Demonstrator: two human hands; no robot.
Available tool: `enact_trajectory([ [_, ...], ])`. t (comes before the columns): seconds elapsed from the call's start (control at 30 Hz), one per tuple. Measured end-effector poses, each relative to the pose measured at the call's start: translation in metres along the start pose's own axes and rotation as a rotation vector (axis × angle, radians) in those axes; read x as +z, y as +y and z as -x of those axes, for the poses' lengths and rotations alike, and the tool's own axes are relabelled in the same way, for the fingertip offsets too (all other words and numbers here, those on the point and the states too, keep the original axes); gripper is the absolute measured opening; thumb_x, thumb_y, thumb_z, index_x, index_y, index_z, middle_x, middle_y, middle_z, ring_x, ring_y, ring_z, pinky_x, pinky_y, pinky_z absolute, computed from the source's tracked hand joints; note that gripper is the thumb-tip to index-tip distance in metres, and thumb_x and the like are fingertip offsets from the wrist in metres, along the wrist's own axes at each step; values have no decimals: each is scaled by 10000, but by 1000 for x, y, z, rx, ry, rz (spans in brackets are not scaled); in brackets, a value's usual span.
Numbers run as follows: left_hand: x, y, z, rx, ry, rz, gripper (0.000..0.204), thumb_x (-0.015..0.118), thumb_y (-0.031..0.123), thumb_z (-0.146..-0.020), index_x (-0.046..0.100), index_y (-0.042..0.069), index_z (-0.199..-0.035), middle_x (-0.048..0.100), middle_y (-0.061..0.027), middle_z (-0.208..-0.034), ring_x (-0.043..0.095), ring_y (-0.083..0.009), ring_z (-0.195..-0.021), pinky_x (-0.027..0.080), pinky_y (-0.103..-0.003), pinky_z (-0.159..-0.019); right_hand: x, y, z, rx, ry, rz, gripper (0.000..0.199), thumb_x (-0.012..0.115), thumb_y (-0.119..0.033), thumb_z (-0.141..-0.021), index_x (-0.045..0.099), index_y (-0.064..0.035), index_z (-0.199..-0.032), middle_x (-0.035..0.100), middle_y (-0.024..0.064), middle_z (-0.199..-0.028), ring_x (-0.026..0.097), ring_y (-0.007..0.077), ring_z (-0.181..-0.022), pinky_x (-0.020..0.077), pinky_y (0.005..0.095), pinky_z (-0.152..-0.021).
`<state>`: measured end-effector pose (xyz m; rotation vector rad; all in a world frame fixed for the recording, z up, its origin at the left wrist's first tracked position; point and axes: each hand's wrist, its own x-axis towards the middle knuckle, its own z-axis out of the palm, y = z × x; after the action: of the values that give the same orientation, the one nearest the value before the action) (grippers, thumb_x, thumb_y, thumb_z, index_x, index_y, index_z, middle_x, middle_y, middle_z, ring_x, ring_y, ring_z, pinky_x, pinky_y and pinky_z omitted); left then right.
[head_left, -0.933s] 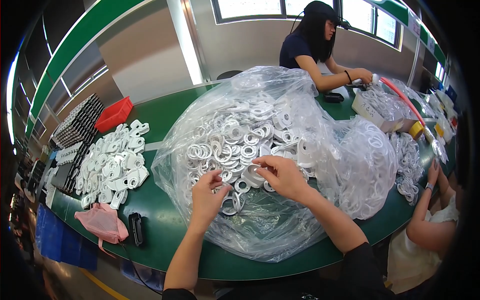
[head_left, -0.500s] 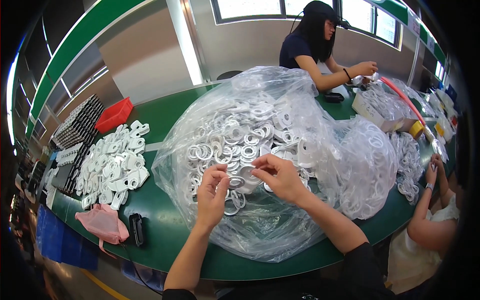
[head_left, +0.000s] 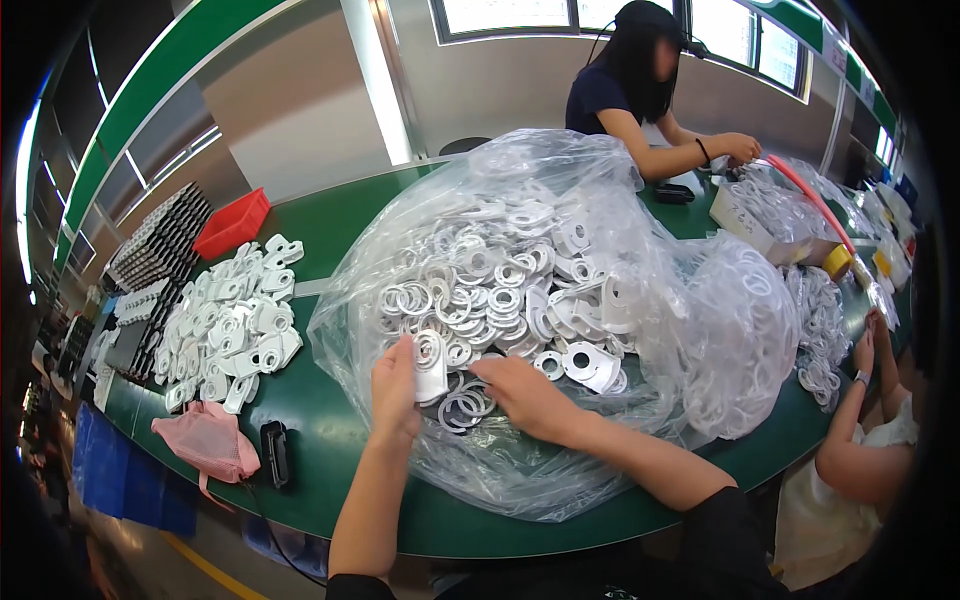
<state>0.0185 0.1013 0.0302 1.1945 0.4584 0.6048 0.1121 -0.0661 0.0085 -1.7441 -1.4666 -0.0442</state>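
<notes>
My left hand (head_left: 397, 390) grips a flat white plate (head_left: 431, 370) with a rounded end and a ringed hole, holding it upright over the heap. My right hand (head_left: 530, 398) is low among the loose parts, fingers curled together beside several grey-white rings (head_left: 462, 408); what its fingertips hold, if anything, is hidden. Both hands work at the mouth of a large clear plastic bag (head_left: 560, 480), spread open around a heap of white rings and plates (head_left: 505, 300). Another white plate (head_left: 590, 366) with a round hole lies right of my right hand.
A pile of white plates (head_left: 235, 325) lies left, by a red bin (head_left: 230, 225) and stacked black trays (head_left: 160, 240). A pink pouch (head_left: 207, 440) and black case (head_left: 274, 454) sit near the front edge. A second bag (head_left: 740, 340) stands right. Two people work beyond and at right.
The left hand has moved slightly left and now shows a white plate in its grip. The right hand has dropped down and left from above the heap to the loose rings.
</notes>
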Motion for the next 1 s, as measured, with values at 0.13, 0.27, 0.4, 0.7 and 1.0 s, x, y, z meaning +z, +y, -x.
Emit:
enact_trajectory([
  [0.13, 3, 7, 2, -162, -31, 194, 224, 515, 162, -934, 554, -10, -1073, 639, -81, -948, 623, -127, -811, 512, -264, -716, 9, 3, 3, -12, -160, 106, 352, 584, -44, -789, 552, -38, -1140, 591, 89, -1060, 507, 276, -1013, 429, 329, -814],
  [0.27, 2, 2, 3, -161, -114, 162, 217, 563, 90, -893, 539, 11, -1094, 618, -80, -1043, 622, -156, -897, 514, -289, -780, 3, 8, 5, 10, -177, 129, 253, 613, -66, -782, 619, -39, -1033, 610, 72, -986, 539, 266, -931, 445, 331, -764],
  [0.4, 9, 6, 9, -256, -142, 269, 250, 517, 114, -915, 500, 32, -1150, 601, -92, -1084, 611, -211, -953, 528, -377, -805, -29, 8, -8, 246, 34, -235, 165, 701, -106, -754, 665, -4, -878, 641, 60, -758, 592, 158, -674, 465, 279, -613],
  [0.7, 35, -2, 31, -436, -501, 148, 484, 410, -39, -841, 336, 41, -1312, 529, -162, -1193, 603, -311, -1014, 546, -371, -794, -60, 0, -22, 512, 161, -722, 131, 680, -110, -816, 661, 15, -853, 631, 21, -669, 546, 46, -550, 434, 180, -493],
  [1.0, 39, 3, 39, -425, -556, 181, 521, 400, -51, -846, 280, 39, -1344, 523, -159, -1199, 605, -305, -1011, 546, -338, -765, -53, 6, -18, 453, 172, -480, 144, 690, -127, -804, 654, 12, -811, 649, 30, -689, 578, 53, -602, 452, 194, -531],
])
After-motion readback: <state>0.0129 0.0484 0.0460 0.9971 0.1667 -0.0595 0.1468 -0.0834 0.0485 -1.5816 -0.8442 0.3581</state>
